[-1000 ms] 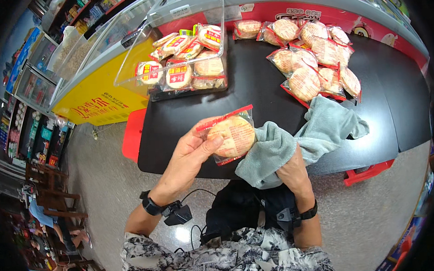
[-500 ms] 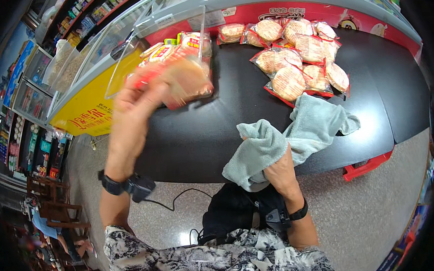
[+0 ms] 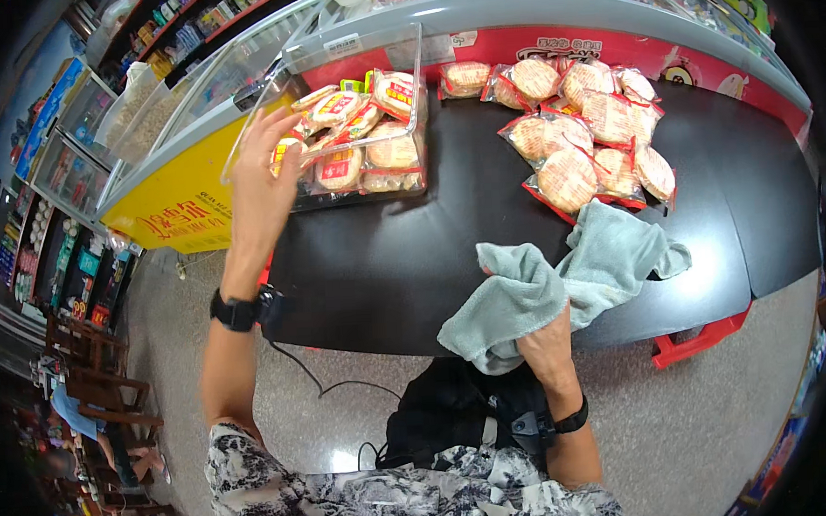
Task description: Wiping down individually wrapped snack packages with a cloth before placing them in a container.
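My left hand (image 3: pixel 264 172) is at the left side of a clear plastic bin (image 3: pixel 420 71), its fingers apart and nothing gripped. Inside the bin lie several red-and-clear wrapped flat round cakes (image 3: pixel 338 168), one of them just beyond my fingertips. A grey-green towel (image 3: pixel 513 299) is bunched in my right hand (image 3: pixel 547 349), whose fingers are mostly covered by the cloth. Part of the towel rests on the black table (image 3: pixel 386 269) near its front edge. Beyond the towel sits a loose pile of more wrapped round cakes (image 3: pixel 568 180), some overlapping.
A grey-rimmed freezer with a red front (image 3: pixel 514 47) borders the table's far side. To the left stands a yellow-sided display case (image 3: pixel 172 210). A red stool (image 3: pixel 702 336) pokes out under the table's right front edge. A black cable (image 3: pixel 350 386) hangs near my left wrist.
The wrapped cake my left hand was swinging over the bin has left my fingers, which have opened. My right hand still grips the towel.
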The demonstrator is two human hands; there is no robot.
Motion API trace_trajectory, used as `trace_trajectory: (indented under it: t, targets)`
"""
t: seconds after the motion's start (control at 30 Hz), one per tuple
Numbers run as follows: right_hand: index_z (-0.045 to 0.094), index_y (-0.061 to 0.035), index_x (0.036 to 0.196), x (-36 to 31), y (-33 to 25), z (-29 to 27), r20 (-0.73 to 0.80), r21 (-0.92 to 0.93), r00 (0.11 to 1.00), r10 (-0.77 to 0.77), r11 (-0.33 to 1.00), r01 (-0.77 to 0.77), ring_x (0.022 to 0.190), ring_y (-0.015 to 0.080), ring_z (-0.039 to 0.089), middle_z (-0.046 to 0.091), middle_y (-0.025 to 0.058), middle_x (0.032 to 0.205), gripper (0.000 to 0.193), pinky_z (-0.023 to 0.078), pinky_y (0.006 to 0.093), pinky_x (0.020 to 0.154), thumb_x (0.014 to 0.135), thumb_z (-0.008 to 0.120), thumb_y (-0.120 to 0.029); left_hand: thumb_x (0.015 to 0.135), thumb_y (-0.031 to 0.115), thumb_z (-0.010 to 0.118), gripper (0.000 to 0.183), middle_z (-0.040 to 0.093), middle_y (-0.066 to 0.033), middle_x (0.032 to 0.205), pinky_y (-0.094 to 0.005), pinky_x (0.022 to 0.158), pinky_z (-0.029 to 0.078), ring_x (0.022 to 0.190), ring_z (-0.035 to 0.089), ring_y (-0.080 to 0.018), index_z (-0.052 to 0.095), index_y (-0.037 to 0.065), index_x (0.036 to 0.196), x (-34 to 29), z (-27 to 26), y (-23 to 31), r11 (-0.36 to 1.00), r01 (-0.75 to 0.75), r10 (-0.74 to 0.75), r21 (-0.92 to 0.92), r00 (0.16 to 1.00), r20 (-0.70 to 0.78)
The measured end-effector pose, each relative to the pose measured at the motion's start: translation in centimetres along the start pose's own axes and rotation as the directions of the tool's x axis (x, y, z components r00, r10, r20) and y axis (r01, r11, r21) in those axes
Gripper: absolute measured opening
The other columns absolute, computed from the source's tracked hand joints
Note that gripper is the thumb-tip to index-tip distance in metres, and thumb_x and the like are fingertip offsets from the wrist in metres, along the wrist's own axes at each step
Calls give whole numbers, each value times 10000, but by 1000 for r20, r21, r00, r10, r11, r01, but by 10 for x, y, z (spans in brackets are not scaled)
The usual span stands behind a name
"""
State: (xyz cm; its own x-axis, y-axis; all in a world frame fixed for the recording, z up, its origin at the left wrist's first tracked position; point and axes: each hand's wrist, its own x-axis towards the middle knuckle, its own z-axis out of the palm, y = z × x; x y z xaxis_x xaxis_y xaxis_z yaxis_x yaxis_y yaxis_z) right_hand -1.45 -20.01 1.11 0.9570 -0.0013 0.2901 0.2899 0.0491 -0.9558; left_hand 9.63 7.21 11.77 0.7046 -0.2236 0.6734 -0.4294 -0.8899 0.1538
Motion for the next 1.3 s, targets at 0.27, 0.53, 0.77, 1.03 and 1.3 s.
trace_trajectory:
  t: [0.27, 0.53, 0.77, 1.03, 1.3]
  targets:
    - [523, -29, 1002, -2, 17, -4, -231, -323, 937, -261, 929, 179, 913, 178, 449, 495, 68, 986, 425, 365, 322, 794, 651, 719, -169, 800, 36, 526, 317, 531, -164, 1094, -353, 885, 394, 1036, 506, -292, 503, 17, 1116, -8, 40, 130, 822, -175, 379, -542, 879, 291]
    - [352, -22, 1244, -27, 35, -1, -426, 457, 891, 155, 887, 64, 1080, 172, 447, 449, 83, 1183, 599, 341, 296, 947, 732, 661, -42, 830, 304, 527, 520, 477, -241, 1077, -449, 837, 382, 987, 458, -398, 349, -32, 1184, 17, 150, 161, 913, -140, 315, -383, 839, 444]
    - [368, -10, 1213, -34, 57, -17, -463, 274, 884, 62, 959, 77, 1028, 163, 467, 470, 79, 1138, 494, 384, 290, 887, 793, 616, -94, 738, 340, 632, 593, 513, -248, 1068, -455, 829, 388, 965, 485, -400, 403, -26, 1144, 16, 188, 159, 924, 116, 82, -365, 871, 485]
    - [403, -54, 1180, -48, 70, -26, -481, 440, 860, 171, 895, 68, 1012, 162, 482, 483, 44, 1115, 400, 418, 306, 862, 834, 576, -159, 778, 278, 633, 319, 524, -28, 825, -235, 598, 455, 773, 535, -107, 470, 56, 938, -2, 149, 135, 439, 722, -74, -535, 622, 780]
    - [367, -49, 1226, -53, 71, -39, -319, -124, 943, -97, 991, 60, 1080, 169, 439, 445, 68, 1185, 389, 357, 314, 915, 866, 502, -109, 868, 175, 514, 327, 528, -86, 1073, -300, 747, 471, 938, 552, -166, 391, 51, 1144, -81, 53, 152, -377, 673, -138, -636, 638, 758]
